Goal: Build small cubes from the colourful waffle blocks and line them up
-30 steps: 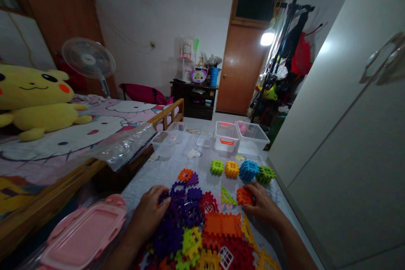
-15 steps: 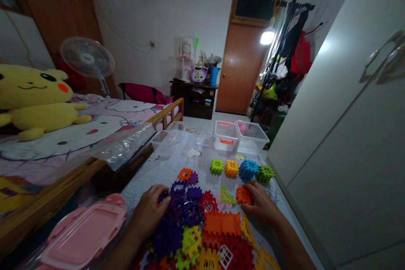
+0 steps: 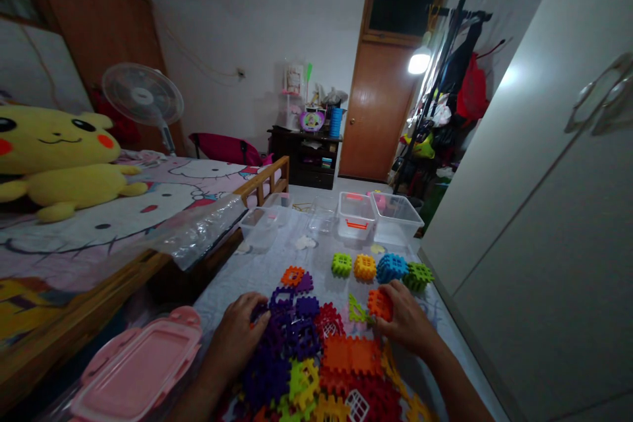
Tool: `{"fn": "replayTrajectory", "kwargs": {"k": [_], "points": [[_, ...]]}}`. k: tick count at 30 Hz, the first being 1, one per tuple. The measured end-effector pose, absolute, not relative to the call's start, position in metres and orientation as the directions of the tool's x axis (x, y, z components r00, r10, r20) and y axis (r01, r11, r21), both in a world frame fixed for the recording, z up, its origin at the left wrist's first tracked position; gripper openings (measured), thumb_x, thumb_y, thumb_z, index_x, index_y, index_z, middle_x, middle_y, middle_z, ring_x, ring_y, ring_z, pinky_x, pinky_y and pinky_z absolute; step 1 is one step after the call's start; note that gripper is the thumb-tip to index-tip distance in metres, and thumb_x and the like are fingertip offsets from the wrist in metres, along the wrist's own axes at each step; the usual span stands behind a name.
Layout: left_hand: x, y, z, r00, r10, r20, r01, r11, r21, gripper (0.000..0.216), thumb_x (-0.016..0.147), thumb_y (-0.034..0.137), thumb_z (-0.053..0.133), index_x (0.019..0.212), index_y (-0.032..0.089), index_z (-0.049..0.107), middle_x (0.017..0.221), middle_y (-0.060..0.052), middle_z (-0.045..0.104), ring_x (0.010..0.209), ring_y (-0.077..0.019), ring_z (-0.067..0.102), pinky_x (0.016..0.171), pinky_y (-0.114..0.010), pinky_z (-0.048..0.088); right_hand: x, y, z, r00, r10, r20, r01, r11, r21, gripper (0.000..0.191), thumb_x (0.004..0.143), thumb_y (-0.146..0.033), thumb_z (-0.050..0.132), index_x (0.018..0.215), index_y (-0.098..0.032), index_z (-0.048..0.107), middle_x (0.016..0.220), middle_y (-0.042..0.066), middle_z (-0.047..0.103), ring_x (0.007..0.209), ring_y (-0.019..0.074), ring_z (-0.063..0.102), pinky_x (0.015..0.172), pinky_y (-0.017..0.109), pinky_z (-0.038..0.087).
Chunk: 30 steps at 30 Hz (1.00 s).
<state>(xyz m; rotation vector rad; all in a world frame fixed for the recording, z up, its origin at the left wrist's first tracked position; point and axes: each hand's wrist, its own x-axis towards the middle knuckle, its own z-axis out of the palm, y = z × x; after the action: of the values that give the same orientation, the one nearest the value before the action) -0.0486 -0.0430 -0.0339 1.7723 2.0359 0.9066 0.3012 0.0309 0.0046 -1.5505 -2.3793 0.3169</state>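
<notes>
My right hand (image 3: 406,316) is closed round an orange toothed building block (image 3: 380,304), gripping it from the right side. A light green triangular piece (image 3: 357,309) lies just left of that block. On the left, my left hand (image 3: 243,324) curls its fingers and thumb round a dark purple toothed piece (image 3: 259,311) at the edge of the pile. Purple pieces (image 3: 302,336) lie heaped between the hands. Nearer to me are flat orange panels (image 3: 352,355), red pieces (image 3: 380,395) and yellow-green pieces (image 3: 302,379).
Behind my right hand, a green block (image 3: 341,265), a yellow block (image 3: 364,268), a blue block (image 3: 391,268) and a dark green block (image 3: 418,275) stand in a row. Clear plastic bins (image 3: 356,216) sit beyond. A pink lid (image 3: 141,369) lies at left, beside the bed rail (image 3: 148,267).
The orange block has turned slightly in my right hand and shifted a little left. My left hand stays at the purple pieces. The whole view has moved slightly.
</notes>
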Motion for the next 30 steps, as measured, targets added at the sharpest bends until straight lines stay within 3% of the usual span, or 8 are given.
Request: {"fn": "replayTrajectory", "kwargs": {"k": [5, 7, 10, 22, 30], "points": [[-0.048, -0.043, -0.036, -0.196, 0.96, 0.198, 0.778, 0.029, 0.627, 0.026, 0.082, 0.034, 0.049, 0.096, 0.021, 0.066, 0.107, -0.008, 0.067, 0.105, -0.0243, 0.059, 0.099, -0.041, 0.042, 0.251, 0.042, 0.039, -0.532, 0.831, 0.163, 0.805, 0.556, -0.207, 0.029, 0.07, -0.03, 0.064, 0.096, -0.019, 0.061, 0.101, 0.007, 0.056, 0.098, 0.025, 0.048, 0.089, 0.036, 0.036], [-0.048, -0.044, -0.036, -0.199, 0.96, 0.199, 0.775, 0.03, 0.632, 0.026, 0.082, 0.034, 0.049, 0.096, 0.02, 0.066, 0.107, -0.008, 0.067, 0.106, -0.0245, 0.059, 0.099, -0.042, 0.043, 0.226, 0.055, 0.052, -0.572, 0.8, 0.182, 0.79, 0.597, -0.138, 0.033, 0.071, -0.033, 0.064, 0.101, -0.019, 0.061, 0.104, 0.008, 0.056, 0.101, 0.0258, 0.047, 0.091, 0.036, 0.035], [-0.048, -0.044, -0.036, -0.202, 0.96, 0.192, 0.769, 0.034, 0.639, 0.025, 0.081, 0.033, 0.05, 0.096, 0.021, 0.066, 0.107, -0.008, 0.067, 0.105, -0.0245, 0.06, 0.098, -0.042, 0.043, 0.189, 0.082, 0.062, -0.598, 0.795, 0.103, 0.795, 0.605, -0.049, 0.04, 0.071, -0.041, 0.065, 0.104, -0.018, 0.061, 0.11, 0.01, 0.056, 0.106, 0.0279, 0.046, 0.092, 0.038, 0.034], [-0.045, -0.046, -0.028, -0.213, 0.964, 0.159, 0.759, 0.061, 0.649, 0.025, 0.081, 0.033, 0.049, 0.095, 0.021, 0.066, 0.109, -0.008, 0.066, 0.107, -0.0253, 0.059, 0.098, -0.042, 0.043, 0.13, 0.142, 0.025, -0.571, 0.804, -0.164, 0.814, 0.581, 0.013, 0.054, 0.062, -0.045, 0.074, 0.106, -0.014, 0.069, 0.118, 0.018, 0.062, 0.117, 0.0378, 0.049, 0.098, 0.053, 0.034], [-0.045, -0.046, -0.029, -0.212, 0.961, 0.177, 0.759, 0.048, 0.649, 0.024, 0.081, 0.032, 0.05, 0.095, 0.021, 0.066, 0.108, -0.008, 0.067, 0.106, -0.0249, 0.059, 0.098, -0.042, 0.043, 0.128, 0.144, 0.022, -0.58, 0.791, -0.195, 0.804, 0.594, 0.023, 0.053, 0.066, -0.042, 0.072, 0.11, -0.013, 0.067, 0.118, 0.02, 0.063, 0.115, 0.0372, 0.052, 0.096, 0.052, 0.037]]}}
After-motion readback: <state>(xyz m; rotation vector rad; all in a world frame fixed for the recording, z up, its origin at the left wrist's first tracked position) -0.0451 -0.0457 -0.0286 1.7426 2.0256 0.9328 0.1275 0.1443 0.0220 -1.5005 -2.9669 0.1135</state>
